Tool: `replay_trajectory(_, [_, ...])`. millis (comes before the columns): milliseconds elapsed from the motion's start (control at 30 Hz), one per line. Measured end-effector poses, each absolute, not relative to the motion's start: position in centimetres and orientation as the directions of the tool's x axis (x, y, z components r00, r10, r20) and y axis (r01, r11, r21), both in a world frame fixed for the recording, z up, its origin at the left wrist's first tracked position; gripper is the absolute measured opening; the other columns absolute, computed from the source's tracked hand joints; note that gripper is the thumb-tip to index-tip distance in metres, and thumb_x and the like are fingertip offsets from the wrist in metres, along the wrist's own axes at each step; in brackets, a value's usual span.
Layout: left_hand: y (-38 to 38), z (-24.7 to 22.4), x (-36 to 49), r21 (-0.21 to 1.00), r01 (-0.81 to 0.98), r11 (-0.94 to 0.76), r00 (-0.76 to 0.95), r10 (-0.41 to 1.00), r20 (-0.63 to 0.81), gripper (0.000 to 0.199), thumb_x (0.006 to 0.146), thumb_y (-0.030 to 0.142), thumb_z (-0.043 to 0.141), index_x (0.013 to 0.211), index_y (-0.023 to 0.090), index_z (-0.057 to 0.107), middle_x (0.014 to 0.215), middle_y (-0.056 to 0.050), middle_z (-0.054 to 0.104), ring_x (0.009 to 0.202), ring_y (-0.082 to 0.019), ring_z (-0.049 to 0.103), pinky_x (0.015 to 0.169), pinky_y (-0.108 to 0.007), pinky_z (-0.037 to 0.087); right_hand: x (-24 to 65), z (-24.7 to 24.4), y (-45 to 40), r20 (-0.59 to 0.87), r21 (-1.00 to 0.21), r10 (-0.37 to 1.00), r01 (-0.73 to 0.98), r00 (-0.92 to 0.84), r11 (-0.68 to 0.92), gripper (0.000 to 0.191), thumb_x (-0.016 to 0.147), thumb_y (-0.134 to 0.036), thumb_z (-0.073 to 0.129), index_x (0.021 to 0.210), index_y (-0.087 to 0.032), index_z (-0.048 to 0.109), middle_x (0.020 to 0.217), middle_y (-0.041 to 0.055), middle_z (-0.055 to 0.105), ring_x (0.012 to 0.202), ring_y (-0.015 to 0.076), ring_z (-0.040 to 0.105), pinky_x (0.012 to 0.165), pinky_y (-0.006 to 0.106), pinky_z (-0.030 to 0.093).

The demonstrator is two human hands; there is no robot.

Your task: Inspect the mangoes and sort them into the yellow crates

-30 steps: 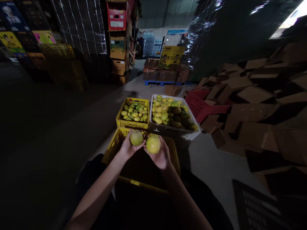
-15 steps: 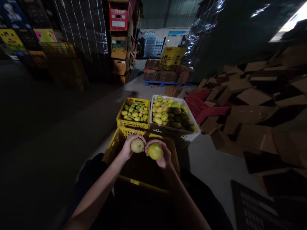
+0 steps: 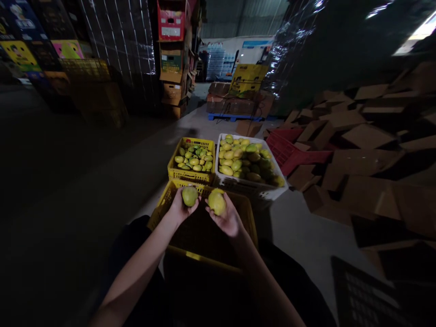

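Note:
In my left hand (image 3: 180,208) is a round-ended green fruit (image 3: 190,196) that looks like a mango, its end facing me. A yellower mango (image 3: 217,202) rests in my right hand (image 3: 229,219), the fingers curled around its underside. Both hands are above a large yellow crate (image 3: 200,258) with slotted walls, whose dark inside I cannot make out well. Beyond it, a smaller yellow crate (image 3: 172,174) holds several green and yellow mangoes. Beside that, a white crate (image 3: 267,193) is heaped with yellower ones, partly in shadow.
To the right lie a red crate (image 3: 286,152) and a pile of cardboard boxes (image 3: 361,163). Stacked cartons (image 3: 172,63) and a blue pallet (image 3: 235,117) bearing boxes stand behind. A dark slotted crate (image 3: 361,290) is at the lower right.
My hands have moved apart and slightly up, each still holding its mango. Both mangoes have turned in the hands; the left one now shows a greener side.

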State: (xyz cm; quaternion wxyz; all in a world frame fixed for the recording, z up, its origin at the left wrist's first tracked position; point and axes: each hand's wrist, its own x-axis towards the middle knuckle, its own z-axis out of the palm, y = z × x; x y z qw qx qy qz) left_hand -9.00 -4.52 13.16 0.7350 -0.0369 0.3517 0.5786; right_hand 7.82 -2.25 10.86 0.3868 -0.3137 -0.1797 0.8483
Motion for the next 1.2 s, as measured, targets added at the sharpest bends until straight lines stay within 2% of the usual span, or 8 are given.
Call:
replay_trajectory(167, [-4.4,12.6,-9.7,0.229,-0.904,0.362,0.169,0.792,-0.587,0.028,0.091,0.038,0.043,0.095,0.015,0.058,0.073,-0.008,0.063,0.059,-0.012,0.062,0.041,-0.013,0.047,7.7,9.3,-1.8,-0.420,-0.534,0.806,-0.605,-0.416,-0.590,0.026,0.091,-0.039,0.052,0.079,-0.020,0.065,0.073,0.0027,0.072,0.072,0.0143,0.069,0.065,0.026,0.061])
replay_trajectory(300, [-4.8,12.3,-10.0,0.249,-0.872,0.422,0.190,0.760,-0.621,0.032,0.091,0.044,0.046,0.097,0.014,0.057,0.069,-0.005,0.061,0.044,-0.006,0.053,0.032,-0.009,0.035,7.9,7.9,-1.4,-0.386,-0.539,0.806,-0.600,-0.448,-0.592,0.027,0.085,-0.044,0.062,0.074,-0.019,0.063,0.068,0.0015,0.069,0.067,0.0116,0.067,0.061,0.020,0.060])
replay_trajectory(433, [-5.4,12.0,-10.1,0.282,-0.841,0.462,0.216,0.764,-0.608,0.043,0.091,0.052,0.044,0.100,0.012,0.057,0.068,-0.005,0.062,0.037,-0.003,0.046,0.030,-0.008,0.030,8.1,7.8,-1.3,-0.373,-0.557,0.833,-0.619,-0.408,-0.553,0.022,0.079,-0.042,0.069,0.075,-0.021,0.062,0.067,-0.0011,0.068,0.066,0.0122,0.068,0.057,0.021,0.061])
replay_trajectory(667, [-6.0,11.7,-10.5,0.294,-0.801,0.521,0.261,0.747,-0.611,0.055,0.091,0.061,0.032,0.092,0.011,0.057,0.063,-0.004,0.061,0.032,-0.002,0.040,0.027,-0.010,0.027,7.6,9.6,-1.9,-0.584,-0.337,0.709,-0.677,-0.395,-0.654,0.029,0.090,-0.042,0.054,0.076,-0.019,0.064,0.066,0.0018,0.069,0.064,0.0144,0.068,0.052,0.022,0.061])
replay_trajectory(767, [-6.0,11.5,-10.6,0.326,-0.782,0.531,0.247,0.744,-0.620,0.058,0.091,0.061,0.032,0.093,0.009,0.058,0.060,-0.004,0.060,0.031,-0.003,0.041,0.028,-0.010,0.030,7.5,9.7,-1.9,-0.585,-0.371,0.702,-0.635,-0.407,-0.678,0.030,0.091,-0.041,0.054,0.073,-0.019,0.062,0.064,0.0007,0.068,0.062,0.0132,0.067,0.052,0.022,0.060])
replay_trajectory(900, [-6.0,11.2,-10.7,0.414,-0.759,0.502,0.171,0.768,-0.617,0.065,0.091,0.062,0.031,0.103,0.005,0.060,0.058,-0.005,0.062,0.038,-0.007,0.053,0.035,-0.013,0.043,7.5,9.3,-1.7,-0.560,-0.428,0.720,-0.601,-0.411,-0.675,0.027,0.089,-0.039,0.057,0.074,-0.018,0.062,0.066,0.0012,0.068,0.062,0.0122,0.067,0.053,0.021,0.060])
replay_trajectory(1000, [-6.0,11.2,-10.7,0.441,-0.773,0.455,0.132,0.797,-0.590,0.064,0.090,0.059,0.039,0.110,0.002,0.059,0.064,-0.009,0.065,0.049,-0.012,0.062,0.044,-0.015,0.052,7.5,8.9,-1.6,-0.545,-0.471,0.741,-0.587,-0.392,-0.658,0.023,0.090,-0.038,0.057,0.077,-0.019,0.062,0.069,0.0009,0.069,0.064,0.0128,0.068,0.053,0.022,0.060])
replay_trajectory(1200, [-6.4,12.0,-10.9,0.525,-0.777,0.347,0.083,0.884,-0.461,0.044,0.088,0.042,0.055,0.116,0.008,0.054,0.081,-0.010,0.068,0.065,-0.016,0.069,0.059,-0.021,0.059,7.2,8.6,-1.9,-0.367,-0.582,0.867,-0.643,-0.339,-0.498,0.007,0.082,-0.027,0.069,0.084,-0.023,0.064,0.084,-0.0028,0.072,0.080,0.0119,0.069,0.075,0.027,0.062])
